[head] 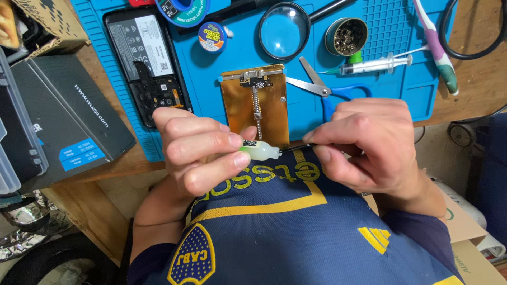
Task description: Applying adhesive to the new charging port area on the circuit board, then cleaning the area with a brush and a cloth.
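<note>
From the head camera, the left hand (198, 153) curls around a small translucent pale-green plastic bottle (259, 151), thumb and bent forefinger pinching its body so the tapered white nozzle points toward three o'clock. The right hand (369, 145) is closed almost into a fist, fingertips pressed together on a thin black glossy tool (296, 148) whose tip meets the bottle's nozzle. Both hands hover close over the person's chest, knuckles up, wrists angled inward; the bottle sits at the centre of the picture, just below the bench edge.

At twelve o'clock from the bottle lies a flat gold-coloured metal holder plate (255, 103) with a spring-loaded clamp down its middle, resting on a ribbed blue silicone work mat (391, 31). At one o'clock are steel scissors with blue plastic handles (322, 87) and a clear plastic syringe with a green needle hub (372, 64). Farther up sit a round glass magnifier with a black rim (284, 30) and a round metal tin of brass wool (346, 37). At ten o'clock an opened black phone (148, 63) lies with its matte back panel exposed, beside a dark cardboard box (68, 111) on the wooden bench.
</note>
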